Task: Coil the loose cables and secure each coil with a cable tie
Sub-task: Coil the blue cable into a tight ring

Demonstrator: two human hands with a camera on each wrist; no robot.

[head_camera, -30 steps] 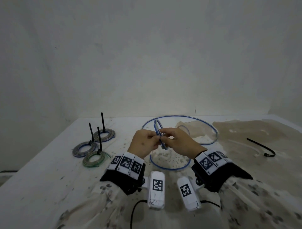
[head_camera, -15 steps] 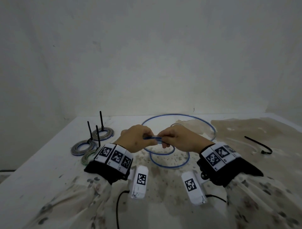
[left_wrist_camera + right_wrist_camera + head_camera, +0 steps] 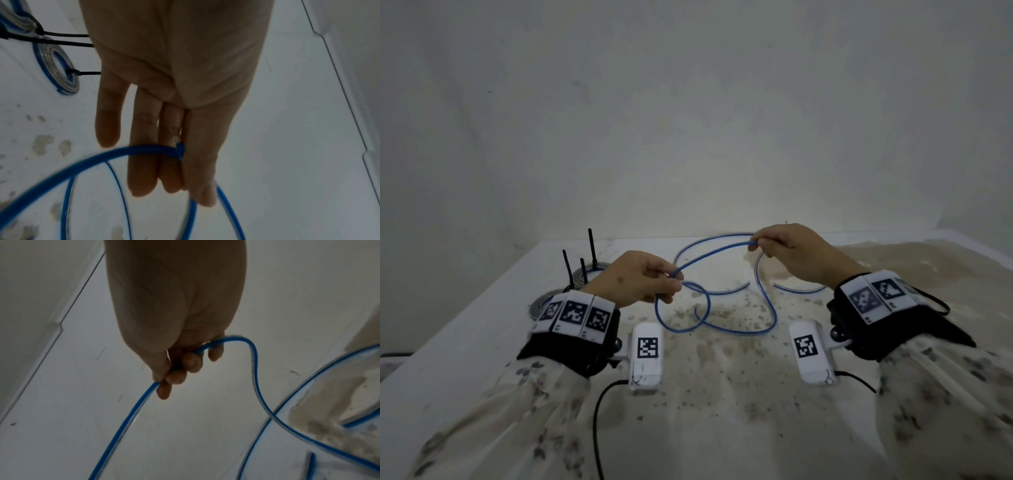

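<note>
1. Head view: hands are raised over a stained white table [image 3: 465,342]. The left hand [image 3: 635,279] pinches a blue cable [image 3: 736,330] between thumb and curled fingers near a small loop, and the right hand [image 3: 796,251], farther and to the right, pinches the same cable at its fingertips. A span of cable arcs through the air between the two hands, and the rest lies in loose loops on the table between and beyond them. At far left, partly hidden behind the left wrist, lie tied cable coils [image 3: 585,272] with black cable ties [image 3: 592,248] standing upright.

2. Left wrist view: the left hand [image 3: 174,81] has its fingers [image 3: 141,170] extended and close together, with the thumb pressing the blue cable [image 3: 131,150] against them. More of the cable curves below the fingertips. At upper left lies a tied blue-and-grey coil [image 3: 59,73], bound by a black tie.

3. Right wrist view: the right hand [image 3: 176,313] has its fingers [image 3: 176,376] curled round the blue cable [image 3: 127,418], which leaves the grip toward the lower left and also bends over to the right, down onto the stained table [image 3: 318,394].
</note>
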